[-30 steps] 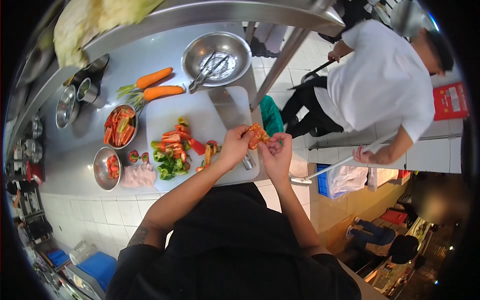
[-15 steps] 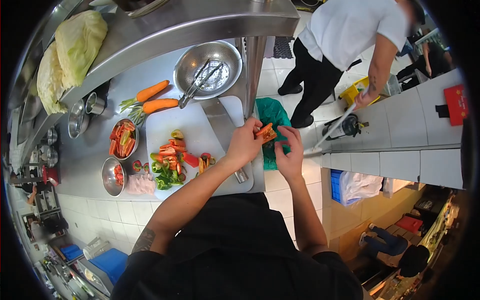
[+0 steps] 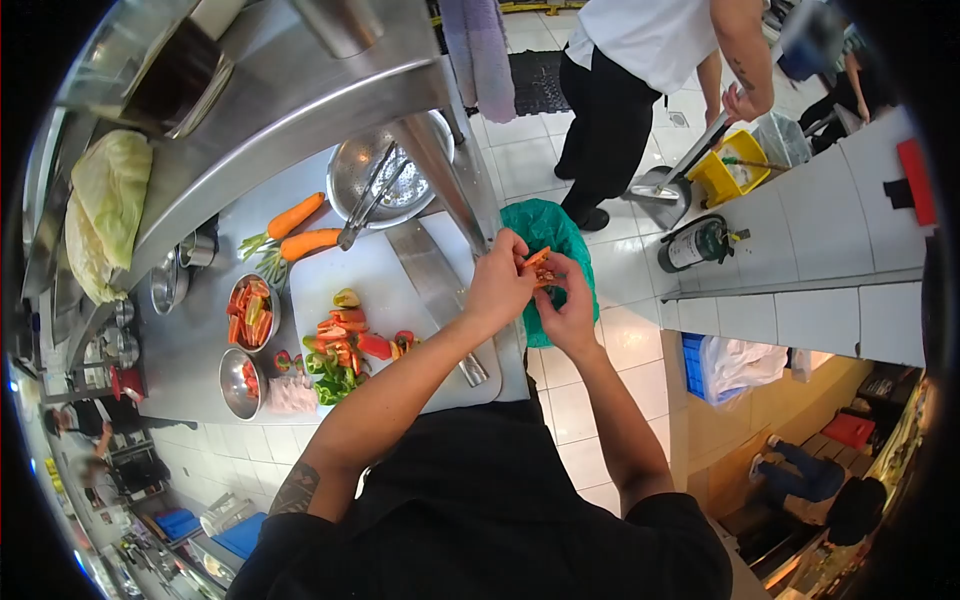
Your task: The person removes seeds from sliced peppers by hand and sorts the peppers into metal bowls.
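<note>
Over the green-lined bin [image 3: 562,225], my left hand [image 3: 500,285] grips an orange-red bell pepper piece [image 3: 541,258] with seeds on its inner side. My right hand [image 3: 566,312] has its fingers closed at the piece's seedy part. A large cleaver [image 3: 425,270] lies on the white cutting board [image 3: 318,272], left of my hands. Red pepper pieces [image 3: 345,328] and green pepper pieces [image 3: 335,380] are heaped on the same board. Cut pepper strips fill one metal bowl [image 3: 272,338]; a smaller bowl [image 3: 236,402] holds small red pieces.
Two carrots [image 3: 296,214] lie by a metal colander [image 3: 350,165] with tongs [image 3: 368,200] in it. A steel shelf [image 3: 300,105] and its post [image 3: 445,180] stand close. Cabbage [image 3: 115,205] sits on the shelf. A person [image 3: 640,60] stands beyond the bin with a dustpan [image 3: 665,198].
My right hand has come in from the right and closed on the pepper piece. My view has shifted. The person beyond the bin has moved, and a dustpan now shows.
</note>
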A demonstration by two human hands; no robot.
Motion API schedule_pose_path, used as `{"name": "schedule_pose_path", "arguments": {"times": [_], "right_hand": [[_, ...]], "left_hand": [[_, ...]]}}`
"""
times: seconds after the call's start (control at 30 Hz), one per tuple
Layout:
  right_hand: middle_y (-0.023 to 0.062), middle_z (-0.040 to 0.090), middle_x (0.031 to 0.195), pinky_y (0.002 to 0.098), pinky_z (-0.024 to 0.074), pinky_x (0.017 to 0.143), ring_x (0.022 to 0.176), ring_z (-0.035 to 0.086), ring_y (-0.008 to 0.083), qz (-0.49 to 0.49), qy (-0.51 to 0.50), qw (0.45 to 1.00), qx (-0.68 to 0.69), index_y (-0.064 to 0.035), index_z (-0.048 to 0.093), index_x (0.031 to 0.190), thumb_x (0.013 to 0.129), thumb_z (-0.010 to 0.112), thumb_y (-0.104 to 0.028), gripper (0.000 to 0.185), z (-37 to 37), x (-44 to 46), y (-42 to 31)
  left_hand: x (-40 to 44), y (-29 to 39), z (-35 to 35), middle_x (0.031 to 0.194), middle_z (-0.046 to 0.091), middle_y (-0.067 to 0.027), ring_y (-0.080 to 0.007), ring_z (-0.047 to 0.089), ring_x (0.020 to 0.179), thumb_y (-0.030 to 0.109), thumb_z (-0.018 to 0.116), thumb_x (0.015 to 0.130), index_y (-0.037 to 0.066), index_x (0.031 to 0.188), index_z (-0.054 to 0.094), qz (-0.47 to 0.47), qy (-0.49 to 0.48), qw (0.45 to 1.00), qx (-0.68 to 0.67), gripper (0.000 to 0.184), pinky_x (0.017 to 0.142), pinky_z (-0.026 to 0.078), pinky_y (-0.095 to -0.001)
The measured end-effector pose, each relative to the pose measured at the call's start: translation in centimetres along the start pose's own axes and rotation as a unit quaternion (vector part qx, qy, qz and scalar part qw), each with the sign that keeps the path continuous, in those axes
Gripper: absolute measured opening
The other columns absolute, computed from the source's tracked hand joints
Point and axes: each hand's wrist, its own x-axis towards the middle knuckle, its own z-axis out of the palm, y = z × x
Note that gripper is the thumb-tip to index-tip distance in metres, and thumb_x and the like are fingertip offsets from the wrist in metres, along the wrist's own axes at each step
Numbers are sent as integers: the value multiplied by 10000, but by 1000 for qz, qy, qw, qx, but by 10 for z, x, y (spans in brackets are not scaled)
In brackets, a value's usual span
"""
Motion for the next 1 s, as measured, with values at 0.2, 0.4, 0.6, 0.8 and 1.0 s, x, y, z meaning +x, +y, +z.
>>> {"name": "schedule_pose_path", "arguments": {"times": [0.2, 0.4, 0.6, 0.8, 1.0], "right_hand": [[102, 592, 1014, 336, 504, 814, 949, 614, 232, -36, -94, 991, -84, -30, 594, 1034, 774, 723, 103, 319, -19, 16, 7], [103, 600, 964, 325, 526, 703, 869, 627, 266, -33, -150, 988, -27, -29, 632, 936, 742, 722, 99, 249, -24, 24, 12], [100, 631, 926, 346, 541, 690, 854, 637, 281, -110, -110, 981, -115, -18, 646, 943, 737, 715, 86, 240, -22, 23, 18], [117, 664, 1007, 385, 552, 725, 921, 650, 329, -52, -40, 950, -305, -32, 684, 989, 786, 717, 24, 213, -29, 15, 67], [117, 670, 1039, 376, 558, 761, 916, 648, 313, -122, 12, 983, -133, -39, 703, 1083, 807, 715, 22, 283, -13, 31, 9]], "left_hand": [[12, -1, 1, 801, 643, -179, -376, 675, 783, -14, 635, 829, 29, 1040, 486, 5, -50, 999, 15, 262, 687, 513, -469], [20, -6, 2, 783, 656, -178, -318, 668, 712, 2, 654, 830, 24, 1032, 494, 69, -62, 992, 80, 259, 650, 506, -409], [24, -5, 4, 769, 648, -187, -358, 668, 721, 11, 648, 818, 20, 1009, 515, 59, -64, 992, 90, 233, 652, 509, -434], [34, -14, -1, 768, 665, -176, -344, 680, 730, 36, 674, 807, 12, 1022, 548, 27, -30, 994, 106, 249, 675, 527, -418], [40, -20, 9, 786, 693, -200, -368, 697, 769, 91, 688, 809, 3, 896, 629, 7, -73, 986, 152, 136, 715, 541, -442]]}}
